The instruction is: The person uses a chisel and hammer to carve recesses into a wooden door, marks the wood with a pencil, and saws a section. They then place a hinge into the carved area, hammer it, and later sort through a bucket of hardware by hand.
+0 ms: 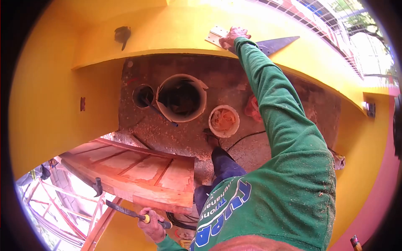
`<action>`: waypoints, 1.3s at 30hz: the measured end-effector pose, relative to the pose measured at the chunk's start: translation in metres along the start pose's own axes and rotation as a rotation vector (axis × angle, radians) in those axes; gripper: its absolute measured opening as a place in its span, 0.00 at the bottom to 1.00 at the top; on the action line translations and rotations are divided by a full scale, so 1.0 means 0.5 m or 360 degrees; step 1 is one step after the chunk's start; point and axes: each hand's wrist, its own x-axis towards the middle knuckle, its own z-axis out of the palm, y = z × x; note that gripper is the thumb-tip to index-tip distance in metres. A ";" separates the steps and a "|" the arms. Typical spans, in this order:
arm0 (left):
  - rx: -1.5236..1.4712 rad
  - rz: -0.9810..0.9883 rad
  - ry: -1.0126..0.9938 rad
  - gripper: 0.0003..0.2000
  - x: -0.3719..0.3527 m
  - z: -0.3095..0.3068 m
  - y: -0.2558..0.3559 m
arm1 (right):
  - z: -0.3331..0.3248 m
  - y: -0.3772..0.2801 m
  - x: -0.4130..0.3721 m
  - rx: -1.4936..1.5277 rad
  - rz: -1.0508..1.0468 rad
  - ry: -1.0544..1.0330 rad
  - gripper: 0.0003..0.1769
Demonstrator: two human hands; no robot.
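My left hand (151,225), at the lower left, is closed around the black and yellow handle of a chisel (123,209). The chisel's dark blade points left, beside the edge of a wooden door panel (146,169). Far forward, my right hand (234,38) rests on a yellow ledge (180,35) with its fingers curled. A pale metal hinge (216,35) with screw holes sticks out from under its fingers. On the hand's other side lies a dark, tapered saw blade (278,44); its handle end is hidden. A hammer (98,187) is near the panel's left edge.
Below the ledge stand a large bucket (203,102), a smaller dark container (135,97) and a white pail (237,124) with pale contents. Shavings litter the floor (176,140). A black object (122,35) sits on the ledge, and a cable (247,136) crosses the floor.
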 end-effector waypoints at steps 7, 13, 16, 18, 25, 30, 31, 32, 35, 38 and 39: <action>0.0231 0.0028 -0.0084 0.14 -0.005 0.082 0.031 | -0.037 0.002 0.069 0.0056 -0.0160 -0.0032 0.40; 0.0355 0.0041 -0.0145 0.14 0.005 0.097 -0.003 | -0.043 -0.005 0.075 -0.0073 -0.0225 0.0033 0.38; 0.0417 0.0054 -0.0145 0.15 0.001 0.112 0.004 | -0.044 -0.006 0.064 -0.0073 -0.0249 0.0029 0.37; 0.0479 0.0078 -0.0134 0.15 -0.003 0.111 -0.003 | -0.033 -0.004 0.069 -0.0065 -0.0265 0.0020 0.37; 0.0801 0.0187 -0.0163 0.12 -0.010 0.098 -0.020 | -0.002 0.013 0.088 0.0246 -0.0256 0.0232 0.42; 0.0843 0.0227 -0.0136 0.13 -0.013 0.099 -0.051 | -0.013 0.019 0.088 0.0220 -0.0235 0.0187 0.41; 0.0890 0.0245 -0.0142 0.13 -0.017 0.108 -0.036 | -0.016 0.021 0.081 0.0223 -0.0239 0.0192 0.40; 0.0936 0.0262 -0.0149 0.13 -0.019 0.114 -0.026 | -0.005 0.027 0.094 0.0248 -0.0295 0.0261 0.37; 0.0971 0.0335 -0.0168 0.13 -0.022 0.117 -0.027 | 0.008 0.028 0.116 0.0281 -0.0522 0.0209 0.19; 0.0948 0.0350 -0.0157 0.11 -0.029 0.118 -0.004 | 0.012 0.019 0.119 0.0515 -0.0684 0.0377 0.14; 0.0786 0.0342 -0.0146 0.10 -0.027 0.113 -0.004 | -0.003 0.004 0.106 0.0545 -0.0693 0.0382 0.12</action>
